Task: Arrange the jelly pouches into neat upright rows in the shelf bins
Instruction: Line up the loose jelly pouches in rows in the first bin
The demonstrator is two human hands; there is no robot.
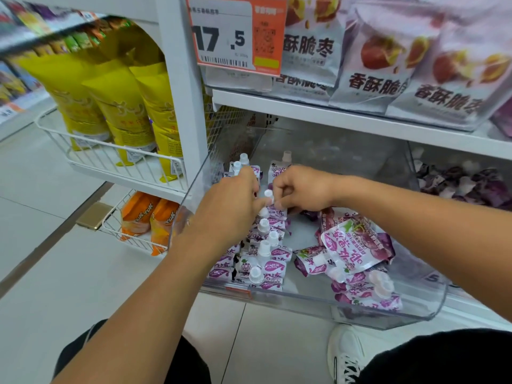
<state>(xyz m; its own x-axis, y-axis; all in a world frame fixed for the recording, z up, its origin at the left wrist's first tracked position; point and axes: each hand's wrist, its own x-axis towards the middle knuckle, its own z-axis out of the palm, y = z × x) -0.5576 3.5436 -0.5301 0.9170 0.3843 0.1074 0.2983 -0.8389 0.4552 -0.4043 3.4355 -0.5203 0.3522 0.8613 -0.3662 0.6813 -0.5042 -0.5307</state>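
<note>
While both forearms reach into the clear bin (304, 300), left hand (232, 200) and right hand (299, 187) pinch, seemingly, one upright jelly pouch (277, 213).

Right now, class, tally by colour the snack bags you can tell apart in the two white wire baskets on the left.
Yellow bags: 3
Orange bags: 2
Total: 5

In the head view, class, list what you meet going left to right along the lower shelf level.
Orange packs → left hand → right hand → loose pouches → dark purple packs.
</note>
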